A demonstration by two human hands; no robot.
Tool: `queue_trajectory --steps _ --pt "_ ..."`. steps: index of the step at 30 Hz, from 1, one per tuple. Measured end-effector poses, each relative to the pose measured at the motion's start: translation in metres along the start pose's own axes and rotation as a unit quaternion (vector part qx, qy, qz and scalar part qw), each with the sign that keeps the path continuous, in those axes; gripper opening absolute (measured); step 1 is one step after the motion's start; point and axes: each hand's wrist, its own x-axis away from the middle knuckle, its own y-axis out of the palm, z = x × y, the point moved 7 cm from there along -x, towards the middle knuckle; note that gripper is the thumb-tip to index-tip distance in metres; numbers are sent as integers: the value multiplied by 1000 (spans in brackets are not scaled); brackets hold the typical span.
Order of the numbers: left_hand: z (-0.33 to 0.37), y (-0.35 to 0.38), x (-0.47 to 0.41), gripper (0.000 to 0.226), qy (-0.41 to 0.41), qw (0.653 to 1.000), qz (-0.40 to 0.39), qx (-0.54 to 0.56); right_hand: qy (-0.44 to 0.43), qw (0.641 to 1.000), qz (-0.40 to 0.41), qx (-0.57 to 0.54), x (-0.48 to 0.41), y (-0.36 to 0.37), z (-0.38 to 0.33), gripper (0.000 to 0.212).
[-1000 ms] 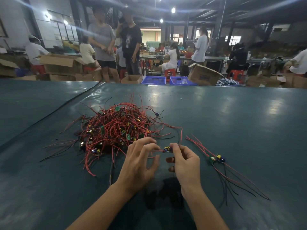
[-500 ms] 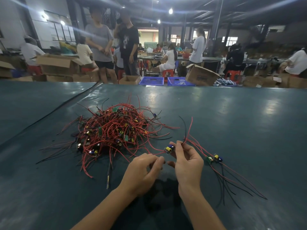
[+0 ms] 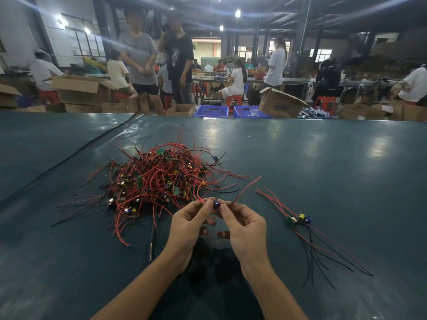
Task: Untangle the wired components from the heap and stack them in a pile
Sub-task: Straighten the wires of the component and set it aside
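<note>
From where I stand, both hands are raised a little off the green table (image 3: 323, 162) and close together, with one wired component (image 3: 216, 205) between them: a small blue part trailing thin leads. The left hand (image 3: 191, 225) pinches one side of it with thumb and forefinger, the right hand (image 3: 245, 227) pinches the other, and the spare fingers curl loosely underneath. A red lead (image 3: 248, 187) springs up and out to the right from the right hand's pinch, its tip free in the air. On the left, red wire runs back toward the heap (image 3: 157, 179), and I cannot tell whether it is clear of the tangle. The heap lies just beyond the hands and to their left, a loose nest of red and black wire dotted with small boards and capacitors. The pile (image 3: 298, 219) lies on the table to the right, well apart from the heap, its leads fanned toward the near edge. The piece looks almost weightless, with limp yet springy leads that will catch on every neighbour. I would guess the joints where wire meets board are the weak spot. So the body is the place to grip, letting the leads slide out one by one rather than tugging them.
</note>
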Motion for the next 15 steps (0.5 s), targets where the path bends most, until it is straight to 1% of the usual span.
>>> queue_trajectory --steps 2,5,7,11,13,15 --pt "-2 -1 0 29 -15 1000 -7 19 7 1000 8 -6 0 -2 1 10" --pt "-7 3 0 40 -53 997 -38 52 19 1000 15 -15 -1 -4 1 9" --pt "-9 5 -1 44 -72 995 -45 44 24 999 7 -29 0 -2 0 11" --pt "-11 7 -1 38 -71 996 -51 22 23 999 1 -29 2 1 1 17" --pt "-11 9 0 37 -64 996 -59 12 37 999 25 -25 0 -4 6 19" --pt "-10 12 1 37 -55 996 -75 -15 72 995 58 -43 -3 -10 13 19"
